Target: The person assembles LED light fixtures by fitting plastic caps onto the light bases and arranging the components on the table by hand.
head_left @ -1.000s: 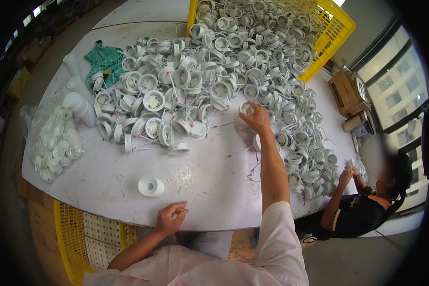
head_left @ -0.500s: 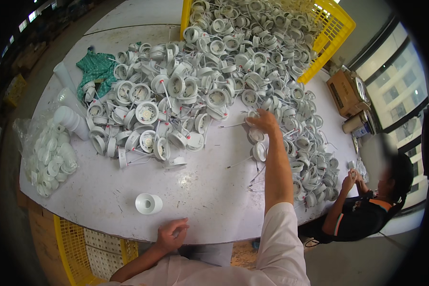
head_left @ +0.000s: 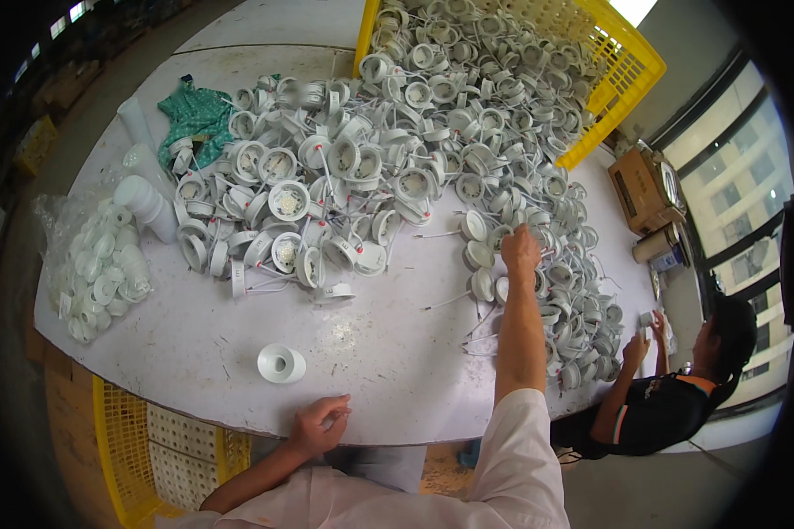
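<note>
Fingers of the right hand dip among round white plastic housings heaped on the pale desk; the left hand's are loosely parted, empty. Lifting one by its rim should spare the thin wires. The right hand's back hides any grip; I cannot tell.

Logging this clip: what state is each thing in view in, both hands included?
Left hand: fingers loosely curled, nothing visible in them
Right hand: fingers at the heap's near right part; grip hidden
White round parts: loosely heaped, facing various ways
Yellow crate at the back: filled with these parts
Lone white cup: open, apart from the heap
White cups at left: stacked
Clear plastic bag: filled with whitish discs
Green cloth: crumpled
</note>
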`<control>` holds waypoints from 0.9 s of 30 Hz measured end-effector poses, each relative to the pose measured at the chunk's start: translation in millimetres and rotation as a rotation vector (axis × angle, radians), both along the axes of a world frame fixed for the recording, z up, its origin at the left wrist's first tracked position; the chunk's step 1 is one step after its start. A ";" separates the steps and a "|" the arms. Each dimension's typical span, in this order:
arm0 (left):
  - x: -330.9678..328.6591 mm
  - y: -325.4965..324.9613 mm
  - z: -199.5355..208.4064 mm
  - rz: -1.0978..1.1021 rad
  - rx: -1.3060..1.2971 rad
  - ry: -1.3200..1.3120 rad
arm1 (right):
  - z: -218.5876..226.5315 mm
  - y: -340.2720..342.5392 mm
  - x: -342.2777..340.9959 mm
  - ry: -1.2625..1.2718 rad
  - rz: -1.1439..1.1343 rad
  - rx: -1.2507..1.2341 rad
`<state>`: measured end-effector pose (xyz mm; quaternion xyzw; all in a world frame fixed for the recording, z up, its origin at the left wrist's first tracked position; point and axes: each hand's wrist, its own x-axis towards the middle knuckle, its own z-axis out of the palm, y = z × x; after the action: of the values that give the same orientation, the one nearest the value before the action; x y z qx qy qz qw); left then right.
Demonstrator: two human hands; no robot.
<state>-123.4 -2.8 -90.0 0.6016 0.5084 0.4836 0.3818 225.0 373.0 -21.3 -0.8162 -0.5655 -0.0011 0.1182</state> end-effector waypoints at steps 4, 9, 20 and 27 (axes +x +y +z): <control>-1.8 -3.1 -2.5 0.024 0.028 0.011 | 15.9 -1.9 -8.9 0.068 -0.003 0.071; 0.2 -2.8 -0.5 0.013 0.078 -0.006 | 35.6 -13.0 41.0 0.088 0.069 0.302; -0.4 -4.5 18.2 -0.070 0.024 -0.054 | 99.7 -183.5 -42.2 0.829 0.433 0.442; 22.8 14.4 113.4 -0.051 0.336 -0.053 | 83.0 -296.9 -120.2 1.133 0.843 0.144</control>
<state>-100.6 11.6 23.4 0.6567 0.3947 0.5676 0.3012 104.8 76.1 61.7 -0.3932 -0.6833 0.4320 0.4381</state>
